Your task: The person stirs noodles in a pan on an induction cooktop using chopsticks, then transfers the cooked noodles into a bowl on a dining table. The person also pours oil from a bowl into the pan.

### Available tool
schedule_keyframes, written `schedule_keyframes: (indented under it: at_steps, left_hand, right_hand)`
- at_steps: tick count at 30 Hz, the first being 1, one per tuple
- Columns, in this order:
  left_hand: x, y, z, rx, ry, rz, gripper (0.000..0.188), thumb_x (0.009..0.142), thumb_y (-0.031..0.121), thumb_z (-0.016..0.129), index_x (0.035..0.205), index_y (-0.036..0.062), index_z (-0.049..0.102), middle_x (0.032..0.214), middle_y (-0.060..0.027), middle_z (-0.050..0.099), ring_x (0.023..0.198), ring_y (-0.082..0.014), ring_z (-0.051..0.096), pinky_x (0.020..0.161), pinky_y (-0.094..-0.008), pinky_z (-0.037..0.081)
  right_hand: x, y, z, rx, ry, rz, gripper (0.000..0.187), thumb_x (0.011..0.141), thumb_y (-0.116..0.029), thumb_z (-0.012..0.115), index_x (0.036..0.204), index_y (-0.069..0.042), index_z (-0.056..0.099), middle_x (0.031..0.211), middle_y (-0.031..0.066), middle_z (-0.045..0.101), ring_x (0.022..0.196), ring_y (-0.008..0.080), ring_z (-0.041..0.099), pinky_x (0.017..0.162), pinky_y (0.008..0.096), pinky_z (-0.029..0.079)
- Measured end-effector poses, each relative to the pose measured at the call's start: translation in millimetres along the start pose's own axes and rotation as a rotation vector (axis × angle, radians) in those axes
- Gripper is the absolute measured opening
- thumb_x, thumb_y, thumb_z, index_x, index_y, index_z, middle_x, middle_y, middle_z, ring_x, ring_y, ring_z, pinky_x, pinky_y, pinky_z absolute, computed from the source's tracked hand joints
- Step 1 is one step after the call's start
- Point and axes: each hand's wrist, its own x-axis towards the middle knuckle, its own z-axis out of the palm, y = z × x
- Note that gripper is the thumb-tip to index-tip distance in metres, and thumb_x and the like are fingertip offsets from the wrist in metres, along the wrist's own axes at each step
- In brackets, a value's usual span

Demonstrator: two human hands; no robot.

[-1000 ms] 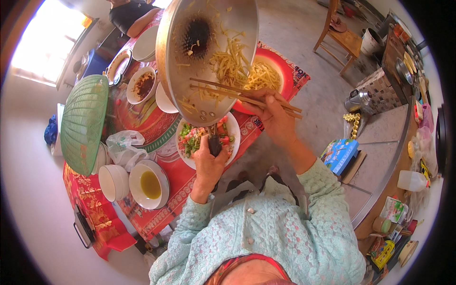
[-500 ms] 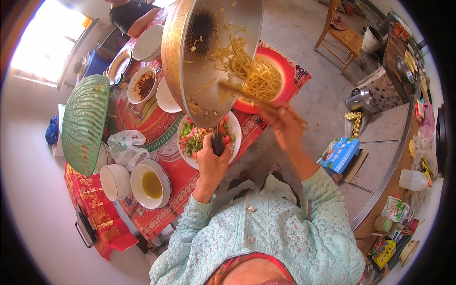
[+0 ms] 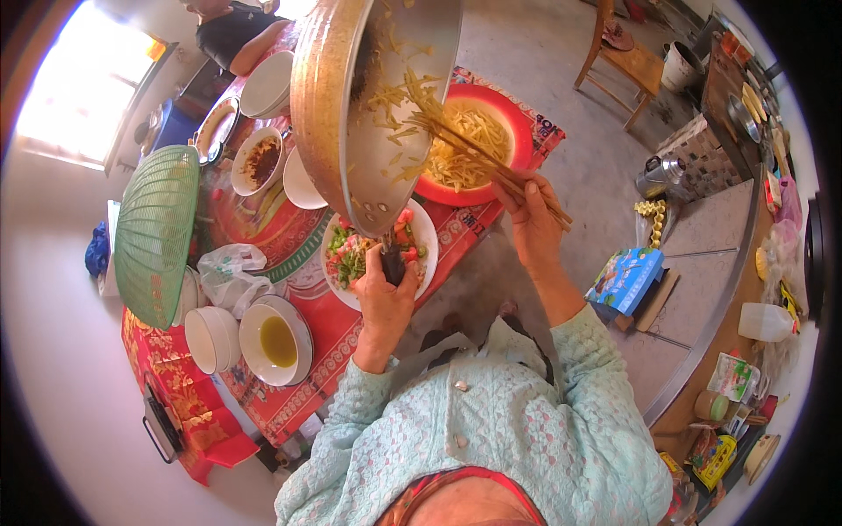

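Your L hand (image 3: 386, 305) has its fingers clamped round the handle (image 3: 391, 263) of the wok (image 3: 324, 114), tipped above the desk (image 3: 338, 355) — yellow shreds (image 3: 408, 98) inside. Your R hand (image 3: 533, 226): fingers closed on chopsticks (image 3: 478, 152), tips at those shreds; more fill the red-rimmed dish (image 3: 523, 131) nr it.
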Motion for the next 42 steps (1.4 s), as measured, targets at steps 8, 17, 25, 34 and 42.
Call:
schedule_keyframes:
  at_steps: [8,17,25,34,42]
  left_hand:
    - [3,10,-4,0.01,-0.017,-0.018,0.031,0.076,0.008,0.07,0.1,0.0009,0.053,0.066,-0.0086,0.057,0.055,-0.0128,0.052,0.052,-0.0288,0.043]
    - [-1,11,-7,-0.087,-0.074,-0.104,0.029,0.075,0.008,0.071,0.097,0.0008,0.053,0.065,-0.0053,0.055,0.057,-0.0103,0.049,0.052,-0.0277,0.043]
    - [-5,3,-10,-0.117,-0.085,-0.167,0.029,0.072,0.007,0.072,0.093,0.0008,0.053,0.064,-0.003,0.053,0.057,-0.009,0.046,0.053,-0.0264,0.042]
    - [-4,5,-14,-0.042,-0.096,-0.135,0.029,0.072,0.006,0.073,0.093,-0.0003,0.055,0.063,-0.0034,0.054,0.056,-0.0094,0.045,0.053,-0.0269,0.041]
    - [-5,6,-15,-0.127,-0.13,-0.134,0.026,0.072,0.005,0.072,0.089,-0.0004,0.054,0.062,-0.0041,0.054,0.055,-0.0098,0.045,0.051,-0.0267,0.04]
  right_hand:
    - [22,17,25,0.081,-0.038,0.059,0.024,0.097,-0.017,0.045,0.106,0.003,0.055,0.113,0.0181,0.058,0.109,0.0296,0.057,0.095,0.0401,0.048]
    - [41,12,37,0.246,-0.022,0.028,0.021,0.097,-0.016,0.043,0.102,0.002,0.053,0.107,0.0162,0.059,0.102,0.0295,0.06,0.089,0.0386,0.053]
    - [40,-19,15,0.045,-0.027,-0.107,0.019,0.096,-0.016,0.046,0.099,0.001,0.053,0.102,0.0137,0.058,0.097,0.0297,0.062,0.088,0.0408,0.053]
    - [49,-27,-11,-0.072,0.058,-0.076,0.016,0.096,-0.015,0.047,0.094,0.0,0.052,0.098,0.0126,0.058,0.093,0.0292,0.063,0.085,0.039,0.054]
    - [141,-54,41,0.196,-0.133,-0.114,0.022,0.097,-0.021,0.045,0.093,0.0,0.051,0.097,0.0162,0.06,0.096,0.0331,0.063,0.084,0.0405,0.054]
